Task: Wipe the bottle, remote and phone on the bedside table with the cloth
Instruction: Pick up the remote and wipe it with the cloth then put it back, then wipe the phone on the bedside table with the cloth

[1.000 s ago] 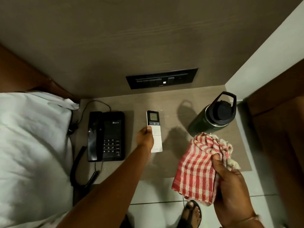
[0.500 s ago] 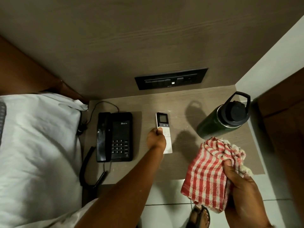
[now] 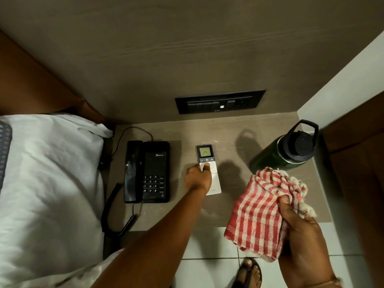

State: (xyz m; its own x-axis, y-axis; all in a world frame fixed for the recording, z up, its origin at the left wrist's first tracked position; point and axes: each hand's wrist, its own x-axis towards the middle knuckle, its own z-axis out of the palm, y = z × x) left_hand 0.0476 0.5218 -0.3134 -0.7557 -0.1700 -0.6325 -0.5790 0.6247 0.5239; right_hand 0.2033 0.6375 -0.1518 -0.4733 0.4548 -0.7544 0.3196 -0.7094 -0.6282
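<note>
My left hand [image 3: 198,178] reaches remote [image 3: 208,169] at surface [image 3: 232,204] centre, fingers curled on it, thumb on top. Right hand [image 3: 299,231] fingers closed round checked cloth [image 3: 259,210]. Best lift remote clear, wipe both faces. Phone [image 3: 147,171] just left, bottle [image 3: 284,148] right near wall; front edge open.

A hotel-style bedroom: a white-sheeted bed [image 3: 47,183] adjoins a wooden bedside table [image 3: 232,206] bearing a corded desk phone [image 3: 147,171], under a wall switch panel [image 3: 220,101].
</note>
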